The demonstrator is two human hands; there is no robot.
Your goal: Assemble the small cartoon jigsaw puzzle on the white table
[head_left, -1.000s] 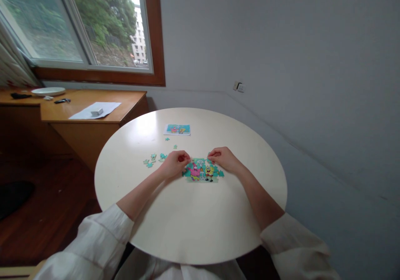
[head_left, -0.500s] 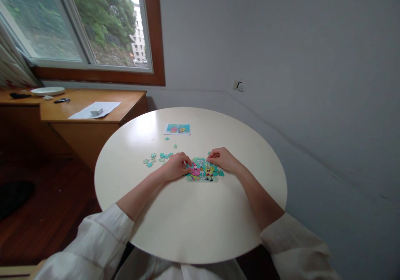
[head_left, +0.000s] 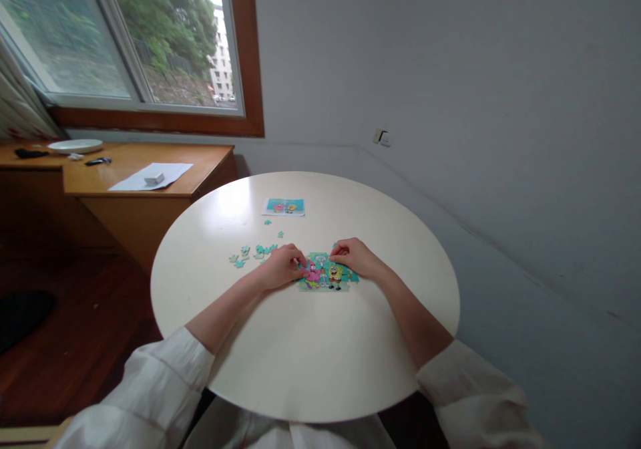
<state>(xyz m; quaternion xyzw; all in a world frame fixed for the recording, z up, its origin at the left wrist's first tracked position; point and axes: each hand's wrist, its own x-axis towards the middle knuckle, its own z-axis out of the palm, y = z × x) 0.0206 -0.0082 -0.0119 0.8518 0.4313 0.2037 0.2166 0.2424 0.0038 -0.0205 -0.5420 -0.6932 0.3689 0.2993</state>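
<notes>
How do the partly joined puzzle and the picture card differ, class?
The puzzle has jagged sides; the picture card has straight edges. The puzzle lies between the left hand and right hand; the card lies beyond both. Puzzle and card both show pink and yellow against blue-green.

Round white table (head_left: 310, 349), partly joined puzzle (head_left: 323, 279), loose pieces (head_left: 240, 264), printed picture (head_left: 285, 206)
</notes>
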